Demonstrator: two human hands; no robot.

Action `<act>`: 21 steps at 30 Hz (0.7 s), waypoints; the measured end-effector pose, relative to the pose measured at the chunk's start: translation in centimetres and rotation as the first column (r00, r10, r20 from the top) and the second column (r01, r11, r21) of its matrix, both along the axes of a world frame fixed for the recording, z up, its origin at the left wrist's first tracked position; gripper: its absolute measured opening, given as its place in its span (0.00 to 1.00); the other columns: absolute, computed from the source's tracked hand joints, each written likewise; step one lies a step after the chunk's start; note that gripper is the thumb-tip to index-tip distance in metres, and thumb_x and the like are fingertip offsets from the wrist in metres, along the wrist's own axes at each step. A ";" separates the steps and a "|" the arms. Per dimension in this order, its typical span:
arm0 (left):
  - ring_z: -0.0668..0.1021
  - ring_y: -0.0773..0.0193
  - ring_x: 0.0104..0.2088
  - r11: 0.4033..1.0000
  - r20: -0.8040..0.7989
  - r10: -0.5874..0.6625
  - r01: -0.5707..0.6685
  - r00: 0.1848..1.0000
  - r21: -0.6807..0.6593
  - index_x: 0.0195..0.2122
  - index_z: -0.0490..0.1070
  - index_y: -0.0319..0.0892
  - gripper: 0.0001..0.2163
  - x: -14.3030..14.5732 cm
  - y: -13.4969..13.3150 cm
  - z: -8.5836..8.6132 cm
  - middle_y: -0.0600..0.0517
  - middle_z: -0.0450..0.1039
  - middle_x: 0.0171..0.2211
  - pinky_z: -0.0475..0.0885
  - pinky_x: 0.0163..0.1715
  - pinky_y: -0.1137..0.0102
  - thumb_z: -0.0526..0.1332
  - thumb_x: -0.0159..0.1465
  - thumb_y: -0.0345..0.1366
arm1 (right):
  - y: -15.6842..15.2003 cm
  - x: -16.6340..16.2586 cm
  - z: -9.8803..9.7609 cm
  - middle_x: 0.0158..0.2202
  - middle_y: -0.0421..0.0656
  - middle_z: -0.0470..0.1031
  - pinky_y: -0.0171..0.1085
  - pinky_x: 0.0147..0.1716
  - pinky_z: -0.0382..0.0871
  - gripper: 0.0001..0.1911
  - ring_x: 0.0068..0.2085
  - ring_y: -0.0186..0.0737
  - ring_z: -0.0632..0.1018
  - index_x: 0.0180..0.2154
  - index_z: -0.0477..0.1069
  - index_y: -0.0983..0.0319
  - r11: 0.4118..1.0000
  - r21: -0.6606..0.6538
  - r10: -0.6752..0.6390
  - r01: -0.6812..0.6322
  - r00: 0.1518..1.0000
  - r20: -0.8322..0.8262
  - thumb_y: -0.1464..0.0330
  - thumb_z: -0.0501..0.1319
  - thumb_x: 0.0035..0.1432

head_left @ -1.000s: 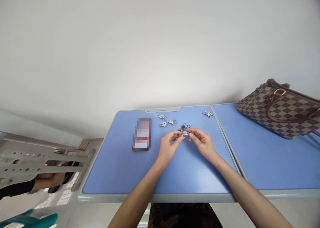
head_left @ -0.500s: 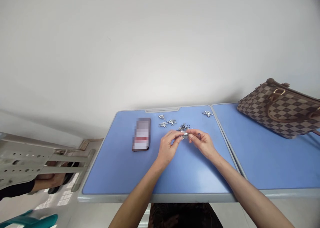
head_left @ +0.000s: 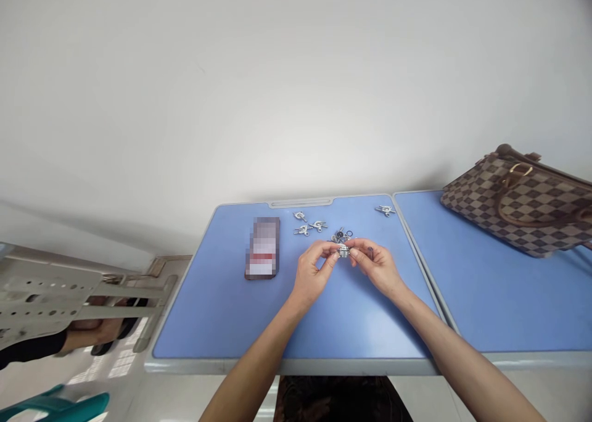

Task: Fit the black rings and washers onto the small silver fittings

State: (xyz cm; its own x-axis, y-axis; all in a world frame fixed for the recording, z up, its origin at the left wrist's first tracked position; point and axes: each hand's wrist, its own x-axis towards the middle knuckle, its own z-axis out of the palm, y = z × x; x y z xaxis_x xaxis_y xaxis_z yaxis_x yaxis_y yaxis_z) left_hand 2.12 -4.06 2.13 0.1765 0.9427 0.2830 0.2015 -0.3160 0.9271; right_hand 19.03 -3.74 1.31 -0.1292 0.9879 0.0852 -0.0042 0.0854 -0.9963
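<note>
My left hand (head_left: 312,271) and my right hand (head_left: 374,265) meet above the blue tabletop (head_left: 222,311), their fingertips pinching a small silver metal fitting (head_left: 343,252) between them. Just beyond my fingers lies a little heap of small parts and dark rings (head_left: 341,234). Several silver clip-like fittings (head_left: 301,230) rest farther back on the table, and another one (head_left: 385,210) lies alone near the right rear corner. To the left of my left hand lies a phone (head_left: 262,248) with its face blurred.
A second blue table (head_left: 499,298) adjoins on the right, with a brown checkered handbag (head_left: 518,203) at its back. A white wall rises behind. Low on the left are a perforated pale rack (head_left: 46,292), part of another person's arm (head_left: 92,331), and a teal chair (head_left: 69,403).
My hands have drawn slightly closer together around the metal fitting, which now shows a little more between my fingertips. The handbag appears slightly shifted in view.
</note>
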 end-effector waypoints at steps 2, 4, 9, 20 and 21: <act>0.75 0.64 0.37 0.998 0.032 0.015 -0.013 0.999 -0.054 0.45 0.69 0.43 0.11 0.0 0.1 -0.2 0.51 0.73 0.37 0.70 0.41 0.67 0.61 0.61 0.34 | -0.1 0.0 0.0 0.22 0.37 0.67 0.34 0.27 0.63 0.14 0.25 0.34 0.69 0.41 0.71 0.62 0.999 0.034 -0.011 0.010 0.999 0.045 0.59 0.58 0.59; 0.74 0.64 0.38 0.996 0.035 0.020 -0.017 0.999 -0.085 0.51 0.64 0.44 0.19 -0.2 0.3 -0.3 0.51 0.72 0.39 0.70 0.42 0.67 0.64 0.58 0.33 | -0.3 0.0 -0.1 0.24 0.38 0.68 0.34 0.29 0.64 0.13 0.27 0.35 0.70 0.43 0.69 0.61 0.997 0.074 -0.012 0.004 0.993 0.116 0.61 0.56 0.61; 0.74 0.62 0.40 0.991 -0.090 -0.076 0.066 0.993 -0.115 0.49 0.70 0.46 0.17 -0.8 0.9 -0.1 0.50 0.71 0.41 0.69 0.44 0.65 0.65 0.57 0.35 | -0.7 0.0 -0.6 0.28 0.38 0.71 0.35 0.32 0.66 0.10 0.31 0.36 0.72 0.46 0.65 0.58 0.986 0.158 0.004 -0.049 0.961 0.275 0.65 0.53 0.63; 0.74 0.62 0.39 0.976 0.040 -0.123 0.128 0.992 -0.177 0.38 0.75 0.43 0.09 -0.5 1.3 -0.9 0.50 0.72 0.38 0.70 0.41 0.68 0.66 0.57 0.36 | -0.9 0.1 0.0 0.32 0.41 0.72 0.34 0.30 0.65 0.12 0.32 0.36 0.72 0.45 0.63 0.59 0.993 0.112 0.016 -0.035 0.985 0.173 0.61 0.57 0.61; 0.75 0.62 0.40 0.974 0.051 -0.117 0.125 0.992 -0.187 0.38 0.75 0.43 0.09 -0.6 1.3 -0.9 0.50 0.72 0.38 0.70 0.42 0.68 0.66 0.56 0.36 | -0.9 0.3 0.2 0.33 0.41 0.72 0.34 0.29 0.64 0.12 0.31 0.35 0.70 0.44 0.63 0.59 0.995 0.096 0.010 -0.022 0.992 0.125 0.61 0.56 0.61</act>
State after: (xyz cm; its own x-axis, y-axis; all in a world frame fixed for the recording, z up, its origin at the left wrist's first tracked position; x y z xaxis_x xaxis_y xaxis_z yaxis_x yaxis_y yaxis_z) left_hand 1.55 -2.74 1.22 0.2849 0.9522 0.1104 0.1342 -0.1537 0.9790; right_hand 19.38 -4.60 1.53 -0.1601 0.9736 0.1628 0.1165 0.1824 -0.9763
